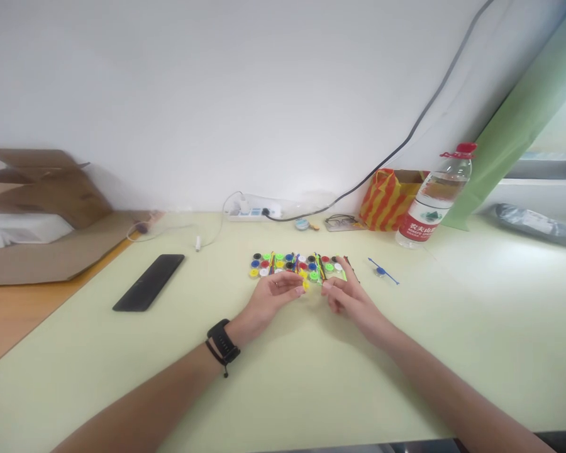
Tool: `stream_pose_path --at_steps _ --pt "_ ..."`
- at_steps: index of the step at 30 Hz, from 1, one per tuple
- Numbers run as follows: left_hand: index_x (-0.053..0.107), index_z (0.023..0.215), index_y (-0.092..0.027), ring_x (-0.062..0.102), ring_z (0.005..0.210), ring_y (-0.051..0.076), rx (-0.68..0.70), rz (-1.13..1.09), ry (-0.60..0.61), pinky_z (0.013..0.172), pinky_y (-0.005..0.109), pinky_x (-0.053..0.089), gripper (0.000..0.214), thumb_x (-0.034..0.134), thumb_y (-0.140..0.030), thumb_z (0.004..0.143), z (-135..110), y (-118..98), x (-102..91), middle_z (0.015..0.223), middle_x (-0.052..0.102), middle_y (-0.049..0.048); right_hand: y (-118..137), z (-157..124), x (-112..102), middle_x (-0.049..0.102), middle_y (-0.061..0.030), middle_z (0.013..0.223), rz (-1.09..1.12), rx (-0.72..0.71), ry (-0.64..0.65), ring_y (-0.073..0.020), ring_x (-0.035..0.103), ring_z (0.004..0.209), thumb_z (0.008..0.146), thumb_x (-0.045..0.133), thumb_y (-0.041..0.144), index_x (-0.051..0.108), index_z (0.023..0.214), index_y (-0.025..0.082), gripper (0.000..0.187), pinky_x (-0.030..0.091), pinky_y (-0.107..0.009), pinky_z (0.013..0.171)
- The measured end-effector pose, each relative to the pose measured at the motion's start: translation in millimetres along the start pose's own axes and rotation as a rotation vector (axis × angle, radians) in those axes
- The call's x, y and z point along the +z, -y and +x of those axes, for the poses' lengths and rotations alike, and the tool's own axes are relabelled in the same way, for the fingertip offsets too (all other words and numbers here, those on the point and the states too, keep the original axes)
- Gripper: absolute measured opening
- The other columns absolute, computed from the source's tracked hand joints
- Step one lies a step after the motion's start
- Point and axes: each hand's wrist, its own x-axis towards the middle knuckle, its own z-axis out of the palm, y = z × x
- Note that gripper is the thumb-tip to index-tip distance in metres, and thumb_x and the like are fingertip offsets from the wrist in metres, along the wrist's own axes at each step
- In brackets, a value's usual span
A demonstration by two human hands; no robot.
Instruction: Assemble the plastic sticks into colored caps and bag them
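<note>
My left hand [276,294], with a black watch [223,340] on its wrist, pinches a small yellow plastic piece [305,285] between thumb and fingertips. Facing it, my right hand [349,294] is closed at thumb and fingers, one finger pointing forward; what it grips, if anything, I cannot make out. Just beyond both hands lie rows of small round discs [265,264] in several colours, with bundles of thin coloured sticks [297,262] between them. The hands cover part of these rows. To the right, a blue disc with a blue stick [380,272] lies by itself on the table.
A black phone-like slab [149,283] lies left on the pale green table [283,396]. A cardboard box [42,214] stands far left. Along the wall are a power strip [255,211], eyeglasses [342,221], a striped bag [382,201] and a large water bottle [434,201].
</note>
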Motion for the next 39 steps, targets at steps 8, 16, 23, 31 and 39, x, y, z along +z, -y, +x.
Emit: stream_pose_path --at_steps 8,16,23,31,39 --pt "0.076 0.104 -0.018 0.068 0.105 0.022 -0.017 0.024 -0.033 0.098 0.037 0.052 0.035 0.087 -0.034 0.076 0 -1 0.9 0.110 0.075 0.0085 12 -1 -9 0.045 0.0001 0.068 0.022 0.055 0.292 -0.0117 0.038 0.058 0.097 0.052 0.062 0.051 0.057 0.018 0.059 0.034 -0.029 0.057" --pt "0.076 0.106 -0.017 0.070 0.106 0.025 -0.041 0.017 0.090 0.098 0.040 0.053 0.038 0.087 -0.036 0.076 -3 -5 4.0 0.109 0.076 0.0106 -5 4 0 0.063 -0.0048 0.100 -0.220 -0.215 0.096 -0.0156 0.057 0.075 0.090 0.068 0.053 0.057 0.103 0.024 0.034 0.048 -0.029 0.064" --pt "0.076 0.108 -0.017 0.070 0.107 0.025 -0.036 0.019 0.115 0.098 0.038 0.053 0.036 0.086 -0.035 0.078 -4 -4 3.1 0.111 0.076 0.0108 -6 1 1 0.065 -0.0067 0.108 -0.341 -0.259 0.105 -0.0170 0.064 0.080 0.095 0.064 0.043 0.060 0.110 0.024 0.024 0.053 -0.032 0.070" --pt "0.077 0.109 -0.016 0.071 0.101 0.024 -0.060 -0.013 0.089 0.094 0.038 0.055 0.039 0.086 -0.037 0.078 -3 -3 3.3 0.106 0.077 0.0109 -1 -3 0 0.060 -0.0027 0.102 -0.384 -0.375 0.025 -0.0144 0.057 0.068 0.097 0.059 0.041 0.027 0.156 0.034 0.067 0.054 -0.033 0.069" --pt "0.077 0.107 -0.017 0.071 0.102 0.023 -0.060 0.005 0.084 0.095 0.037 0.055 0.036 0.086 -0.036 0.078 -3 0 1.7 0.108 0.077 0.0101 6 -4 -5 0.042 -0.0003 0.052 -0.348 -0.166 0.211 -0.0139 0.040 0.052 0.105 0.033 0.057 0.047 0.048 0.021 0.068 0.038 -0.032 0.058"
